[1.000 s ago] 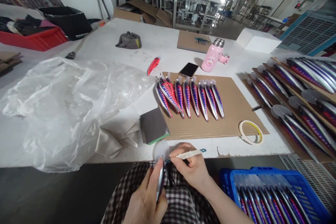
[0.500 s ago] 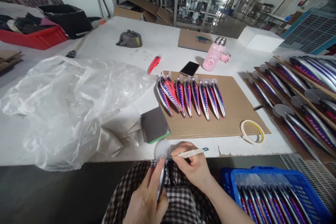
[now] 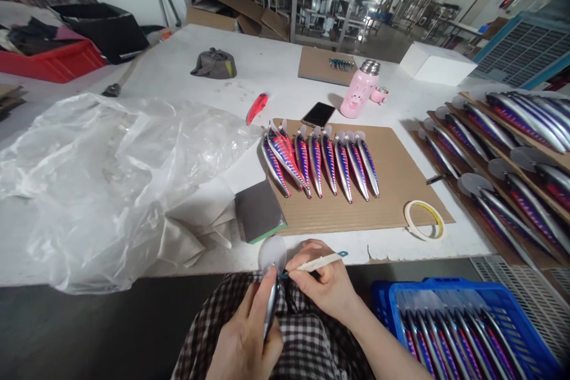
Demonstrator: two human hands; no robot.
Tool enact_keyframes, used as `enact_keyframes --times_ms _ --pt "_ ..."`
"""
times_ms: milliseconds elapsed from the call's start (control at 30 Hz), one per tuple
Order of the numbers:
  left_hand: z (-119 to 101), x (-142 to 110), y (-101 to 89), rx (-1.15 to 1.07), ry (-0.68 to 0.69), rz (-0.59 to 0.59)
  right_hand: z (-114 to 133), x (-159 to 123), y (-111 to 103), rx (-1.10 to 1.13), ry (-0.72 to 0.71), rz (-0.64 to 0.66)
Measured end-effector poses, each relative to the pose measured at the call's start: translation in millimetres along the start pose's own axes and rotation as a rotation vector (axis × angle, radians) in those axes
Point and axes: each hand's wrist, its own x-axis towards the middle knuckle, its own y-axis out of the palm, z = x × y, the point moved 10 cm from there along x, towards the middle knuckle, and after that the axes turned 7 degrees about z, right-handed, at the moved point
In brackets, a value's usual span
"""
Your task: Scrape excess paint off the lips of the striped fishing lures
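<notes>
My left hand [image 3: 247, 332] is wrapped round a silvery fishing lure [image 3: 271, 309] above my lap, the index finger lying along it. The lure's round clear lip [image 3: 271, 251] points towards the table edge. In my right hand [image 3: 329, 288], a slim paintbrush [image 3: 321, 262] with a pale wrapped handle and teal end is pinched, its tip close to the lure's head beside the lip. Whether the tip touches is too small to tell. Beyond my hands, a row of purple, red and silver lures [image 3: 328, 157] lies on a cardboard sheet [image 3: 392, 172].
A dark block with a green edge [image 3: 260, 211], crumpled clear plastic [image 3: 111, 172] and a tape roll [image 3: 424, 221] lie nearby. Farther back stand a pink bottle [image 3: 358, 92] and a phone [image 3: 317, 114]. Racked lures [image 3: 529, 214] and a blue basket [image 3: 385, 303] are at right.
The whole view has shifted slightly. Both hands keep their holds on the lure and paintbrush, and the brush tip stays by the lure's head.
</notes>
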Motion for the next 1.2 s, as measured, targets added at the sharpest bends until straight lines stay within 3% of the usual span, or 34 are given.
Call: enact_keyframes --times_ms 833,1200 --pt "-3.6 2.4 -2.6 -0.016 0.009 0.002 8.8 -0.8 -4.6 -0.042 -0.095 -0.068" --pt "-0.9 1.5 0.1 -0.048 -0.019 0.029 18.4 -22.3 0.9 -0.186 -0.18 -0.014"
